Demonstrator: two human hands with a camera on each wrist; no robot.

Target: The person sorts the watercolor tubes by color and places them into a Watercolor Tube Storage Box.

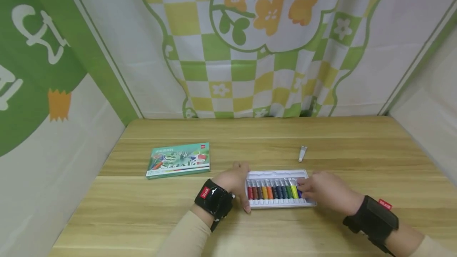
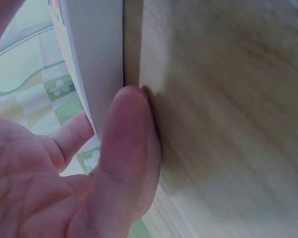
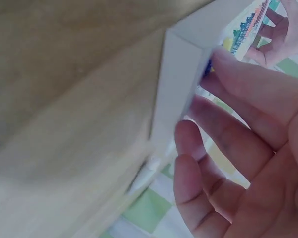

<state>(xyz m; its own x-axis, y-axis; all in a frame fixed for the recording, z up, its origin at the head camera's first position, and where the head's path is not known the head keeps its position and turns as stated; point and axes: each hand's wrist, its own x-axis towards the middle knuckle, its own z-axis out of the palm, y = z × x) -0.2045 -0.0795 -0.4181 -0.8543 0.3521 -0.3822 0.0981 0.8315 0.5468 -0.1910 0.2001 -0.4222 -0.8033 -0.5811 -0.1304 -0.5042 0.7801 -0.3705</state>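
A white plastic tray (image 1: 276, 174) of paint tubes lies on the table in front of me, the tubes side by side in a row from red through orange and green to blue. My left hand (image 1: 233, 181) grips the tray's left end; in the left wrist view the thumb (image 2: 129, 134) lies against its white side wall (image 2: 97, 54). At the opposite end, my right hand (image 1: 330, 189) pinches a dark blue paint tube (image 1: 299, 194) between thumb and index finger. The right wrist view shows this tube (image 3: 207, 68) only in part, with the other fingers loosely bent beside the tray (image 3: 176, 79).
Behind the tray, to the right, a small white-silver paint tube (image 1: 302, 154) lies on the wooden table (image 1: 143, 213). A green illustrated paint box (image 1: 180, 160) lies flat to the left. Patterned curtains (image 1: 217, 66) hang behind the table and at its sides.
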